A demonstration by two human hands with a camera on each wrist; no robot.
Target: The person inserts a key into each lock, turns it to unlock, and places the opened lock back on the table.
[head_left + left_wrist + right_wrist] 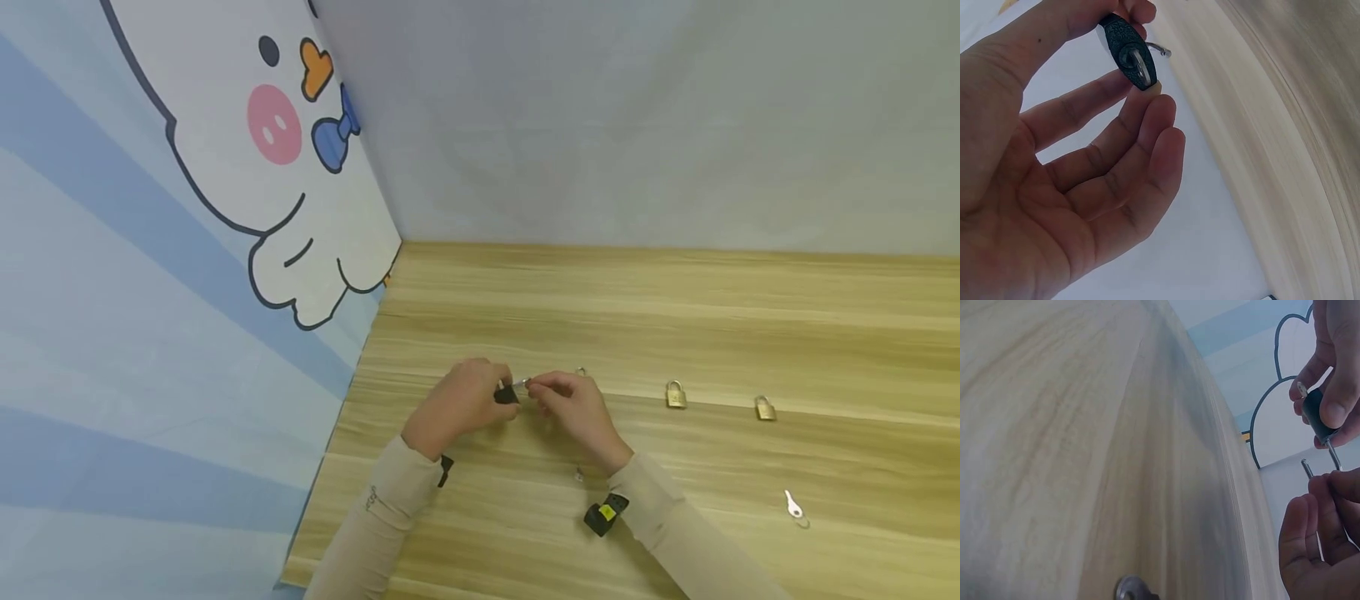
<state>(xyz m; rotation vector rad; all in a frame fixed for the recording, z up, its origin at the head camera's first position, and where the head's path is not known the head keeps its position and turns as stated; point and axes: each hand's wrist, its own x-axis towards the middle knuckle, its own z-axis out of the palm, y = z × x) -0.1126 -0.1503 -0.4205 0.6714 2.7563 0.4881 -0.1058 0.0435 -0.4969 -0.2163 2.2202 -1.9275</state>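
A small dark green padlock (507,394) is held by its body between the thumb and fingers of my left hand (461,404). In the left wrist view a silver key (1140,65) sits in the keyhole on the lock's underside. My right hand (577,412) pinches the silver shackle (1333,454). One shackle leg runs into the body, while the other leg's tip (1306,467) stands free outside it, so the lock is unlatched. Both hands are above the table's left part. The right fingers hide the shackle's bend.
Two brass padlocks (676,395) (765,408) rest on the wooden table (600,308) to the right. Behind my right hand shows another shackle (581,371). A silver key with a ring (793,505) lies farther right; a small silver item (579,473) lies near my right wrist.
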